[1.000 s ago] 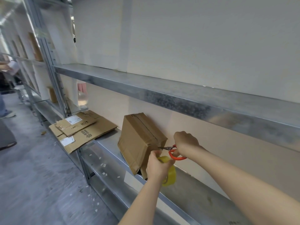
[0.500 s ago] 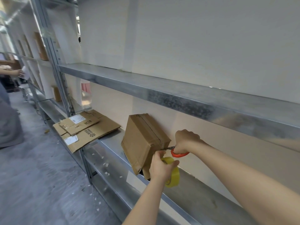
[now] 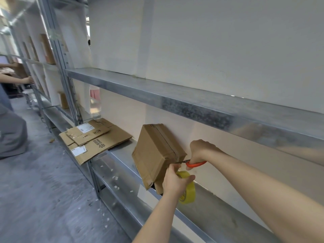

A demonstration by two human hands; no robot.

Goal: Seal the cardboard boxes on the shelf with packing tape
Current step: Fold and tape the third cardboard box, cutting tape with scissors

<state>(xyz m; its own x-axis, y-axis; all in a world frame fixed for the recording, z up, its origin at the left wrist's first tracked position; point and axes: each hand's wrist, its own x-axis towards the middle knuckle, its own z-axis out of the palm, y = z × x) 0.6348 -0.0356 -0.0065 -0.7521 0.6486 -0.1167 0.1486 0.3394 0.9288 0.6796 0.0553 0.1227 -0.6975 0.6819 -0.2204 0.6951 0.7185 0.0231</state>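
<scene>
A brown cardboard box [image 3: 154, 151] stands tilted on the metal shelf [image 3: 122, 155], with a strip of tape along its top seam. My left hand [image 3: 175, 183] grips a yellow roll of packing tape [image 3: 188, 191] just right of the box's lower corner. My right hand [image 3: 201, 151] holds orange-handled scissors [image 3: 195, 163], whose blades point left at the box's right edge, above the roll. Whether the blades touch the tape is too small to tell.
Flattened cardboard boxes [image 3: 94, 139] with white labels lie on the shelf to the left. An upper shelf beam [image 3: 192, 104] runs overhead. Another person [image 3: 10, 127] stands at the far left, an arm reaching to the shelving. Paper scraps litter the grey floor [image 3: 43, 190].
The camera view has shifted slightly rightward along the shelf. Both hands stay at the box's right edge with the scissors and tape roll, which sit a little lower than before.
</scene>
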